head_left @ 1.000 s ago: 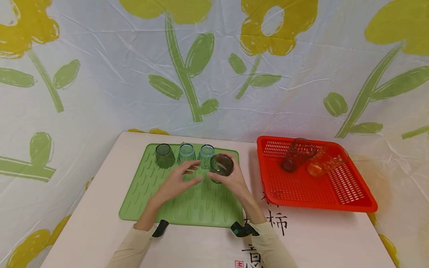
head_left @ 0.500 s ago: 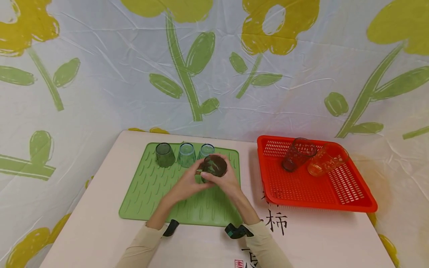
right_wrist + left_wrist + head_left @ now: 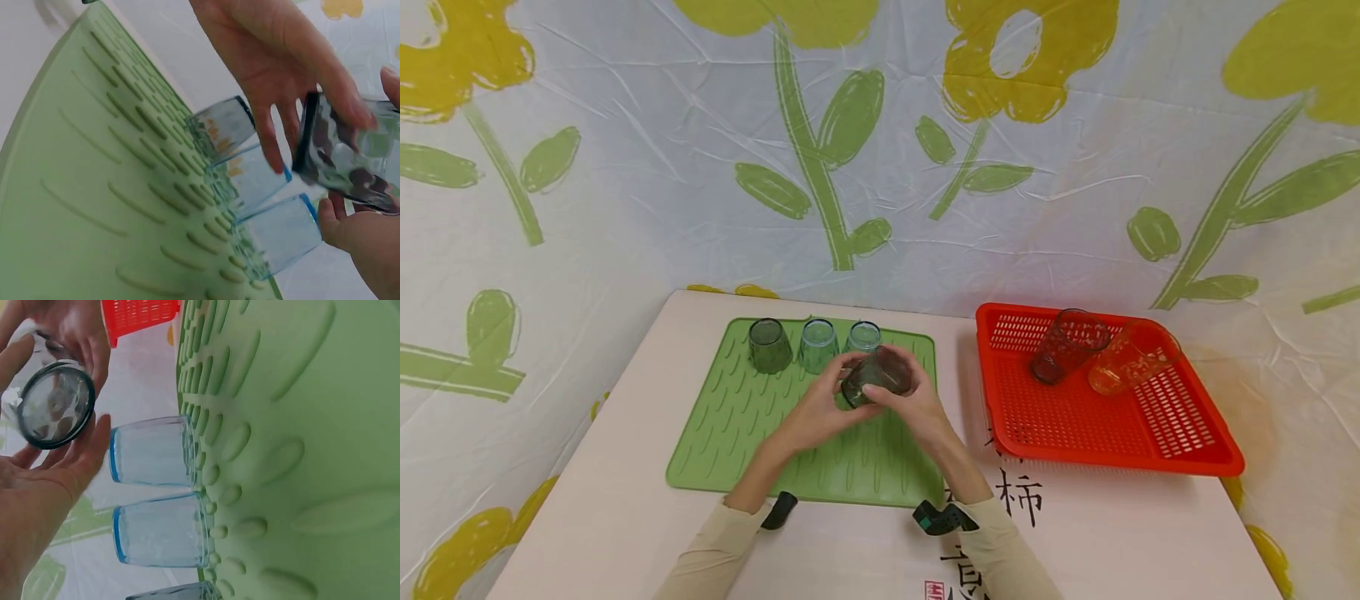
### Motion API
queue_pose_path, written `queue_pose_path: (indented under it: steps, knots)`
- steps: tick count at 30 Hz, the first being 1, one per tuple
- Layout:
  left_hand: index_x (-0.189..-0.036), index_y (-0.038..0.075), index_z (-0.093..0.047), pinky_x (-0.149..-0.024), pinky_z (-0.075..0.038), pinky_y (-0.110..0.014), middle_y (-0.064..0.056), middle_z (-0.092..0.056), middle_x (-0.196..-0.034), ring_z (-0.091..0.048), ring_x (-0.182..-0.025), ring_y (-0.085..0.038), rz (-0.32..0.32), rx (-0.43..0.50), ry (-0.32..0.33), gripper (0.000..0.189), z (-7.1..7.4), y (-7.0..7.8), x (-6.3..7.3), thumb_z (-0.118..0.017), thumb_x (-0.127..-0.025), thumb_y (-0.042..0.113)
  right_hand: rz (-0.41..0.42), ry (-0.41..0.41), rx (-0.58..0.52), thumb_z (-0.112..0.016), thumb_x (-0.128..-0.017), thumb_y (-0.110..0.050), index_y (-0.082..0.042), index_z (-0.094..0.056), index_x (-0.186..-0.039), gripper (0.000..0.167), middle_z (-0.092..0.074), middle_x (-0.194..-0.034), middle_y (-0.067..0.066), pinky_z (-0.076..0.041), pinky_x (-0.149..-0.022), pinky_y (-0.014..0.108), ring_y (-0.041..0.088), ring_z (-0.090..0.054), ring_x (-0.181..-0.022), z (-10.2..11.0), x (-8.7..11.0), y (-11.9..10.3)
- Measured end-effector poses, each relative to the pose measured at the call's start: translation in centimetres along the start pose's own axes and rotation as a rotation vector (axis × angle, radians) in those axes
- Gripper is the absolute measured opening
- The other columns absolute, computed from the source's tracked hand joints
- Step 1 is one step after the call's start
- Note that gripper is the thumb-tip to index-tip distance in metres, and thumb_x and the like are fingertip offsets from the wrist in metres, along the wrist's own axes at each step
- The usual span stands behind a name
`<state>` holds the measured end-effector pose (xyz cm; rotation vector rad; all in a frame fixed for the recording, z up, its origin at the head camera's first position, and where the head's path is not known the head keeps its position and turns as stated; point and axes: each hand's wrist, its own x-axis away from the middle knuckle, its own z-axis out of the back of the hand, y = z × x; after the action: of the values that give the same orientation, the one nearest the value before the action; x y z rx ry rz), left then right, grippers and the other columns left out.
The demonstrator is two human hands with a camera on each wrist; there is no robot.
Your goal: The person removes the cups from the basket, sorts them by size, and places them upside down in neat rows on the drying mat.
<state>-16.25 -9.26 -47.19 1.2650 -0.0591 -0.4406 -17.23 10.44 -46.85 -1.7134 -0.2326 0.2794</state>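
A dark grey glass tumbler (image 3: pixel 883 373) is held tilted between both hands above the green drying mat (image 3: pixel 737 442). My left hand (image 3: pixel 820 410) holds its lower left end, fingers and thumb about the glass. The right hand (image 3: pixel 917 404) grips the other end, thumb across the near side. In the left wrist view, one dark round end of the tumbler (image 3: pixel 57 406) faces the camera. Upside down along the mat's back edge stand a dark grey glass (image 3: pixel 770 346) and two light blue glasses, one in the middle (image 3: pixel 818 346) and one partly hidden behind the hands (image 3: pixel 862 336).
To the right of the mat sits a red plastic basket (image 3: pixel 1067 433) with a dark-looking glass (image 3: pixel 1070 346) and a clear glass (image 3: pixel 1131 358) leaning inside. The pale table (image 3: pixel 610 467) has black writing (image 3: pixel 1021 498) near its front. A flower-printed cloth (image 3: pixel 700 233) hangs behind.
My left hand has come in from the left to hold the tumbler, which the right hand alone held before. The tumbler has moved slightly left and tipped over sideways.
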Motion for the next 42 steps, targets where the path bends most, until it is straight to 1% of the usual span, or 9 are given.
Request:
queue_pose_path:
  steps: [5,8,11,14,19,24,29,36,42]
  knots:
    - [-0.151,0.01,-0.044,-0.103,-0.049,-0.052,-0.009,-0.053,-0.142,-0.052,-0.131,-0.027,0.002,0.035,0.014,0.072,0.6,0.2,0.1,-0.082,-0.091,0.023,-0.026,-0.038,0.033,-0.074,-0.096,-0.016,-0.017,-0.038,-0.157,0.07,-0.046,-0.153,0.014,-0.041,-0.111,0.049,0.035,-0.044,-0.142,1.0,0.4,-0.1]
    - [-0.149,0.009,-0.045,-0.107,-0.048,-0.049,-0.008,-0.055,-0.14,-0.052,-0.132,-0.026,-0.001,0.06,0.02,0.069,1.0,0.5,0.0,-0.081,-0.092,0.021,-0.019,-0.082,0.044,-0.071,-0.099,-0.015,-0.02,-0.039,-0.156,0.065,-0.046,-0.151,0.015,-0.044,-0.109,0.046,0.037,-0.045,-0.142,1.5,0.5,-0.1]
    - [-0.149,0.011,-0.046,-0.109,-0.045,-0.049,-0.008,-0.055,-0.141,-0.052,-0.133,-0.026,0.001,0.071,0.023,0.066,1.3,0.8,-0.1,-0.08,-0.093,0.021,-0.01,-0.135,0.058,-0.072,-0.098,-0.017,-0.018,-0.042,-0.154,0.064,-0.045,-0.151,0.015,-0.045,-0.108,0.041,0.036,-0.046,-0.14,1.9,0.6,-0.1]
    - [-0.149,0.013,-0.047,-0.111,-0.043,-0.051,-0.007,-0.055,-0.142,-0.05,-0.135,-0.025,-0.009,0.072,0.018,0.062,1.5,1.1,-0.3,-0.077,-0.095,0.022,-0.012,-0.191,0.06,-0.077,-0.094,-0.016,-0.013,-0.043,-0.153,0.068,-0.045,-0.152,0.014,-0.046,-0.109,0.039,0.033,-0.047,-0.14,2.2,0.6,-0.2]
    - [-0.148,0.011,-0.053,-0.111,-0.044,-0.044,-0.004,-0.055,-0.141,-0.054,-0.131,-0.021,-0.052,0.033,-0.001,0.058,1.3,1.6,-0.7,-0.076,-0.096,0.024,-0.034,-0.253,0.126,-0.084,-0.088,-0.015,-0.016,-0.039,-0.154,0.081,-0.047,-0.151,0.01,-0.044,-0.111,0.039,0.028,-0.047,-0.139,2.4,0.5,-0.3]
    - [-0.143,0.009,-0.059,-0.102,-0.051,-0.045,-0.005,-0.059,-0.135,-0.059,-0.121,-0.022,-0.136,-0.084,-0.003,0.057,0.6,1.9,-1.3,-0.081,-0.092,0.022,0.01,-0.272,0.256,-0.084,-0.087,-0.011,-0.021,-0.037,-0.154,0.083,-0.049,-0.148,0.006,-0.043,-0.111,0.048,0.026,-0.052,-0.133,2.0,0.6,-0.4]
    - [-0.141,0.009,-0.061,-0.097,-0.052,-0.049,-0.007,-0.057,-0.134,-0.059,-0.119,-0.025,-0.181,-0.169,-0.01,0.058,-0.3,2.0,-1.4,-0.083,-0.09,0.024,0.041,-0.255,0.348,-0.083,-0.087,-0.009,-0.022,-0.034,-0.155,0.084,-0.049,-0.149,0.004,-0.049,-0.103,0.047,0.024,-0.055,-0.128,1.3,0.6,-0.4]
    - [-0.144,0.005,-0.057,-0.099,-0.052,-0.049,-0.011,-0.052,-0.138,-0.057,-0.123,-0.029,-0.147,-0.208,-0.037,0.061,-0.6,2.3,-1.4,-0.081,-0.092,0.024,0.025,-0.198,0.35,-0.083,-0.087,-0.007,-0.017,-0.036,-0.153,0.082,-0.049,-0.149,0.005,-0.047,-0.106,0.045,0.023,-0.051,-0.133,1.4,0.8,0.0]
    - [-0.145,0.002,-0.056,-0.098,-0.052,-0.048,-0.013,-0.055,-0.134,-0.059,-0.119,-0.03,-0.133,-0.235,-0.038,0.054,0.2,1.8,-1.5,-0.074,-0.098,0.023,0.025,-0.099,0.374,-0.084,-0.086,-0.009,-0.014,-0.041,-0.148,0.076,-0.054,-0.142,0.007,-0.041,-0.111,0.052,0.025,-0.052,-0.131,1.9,0.4,0.2]
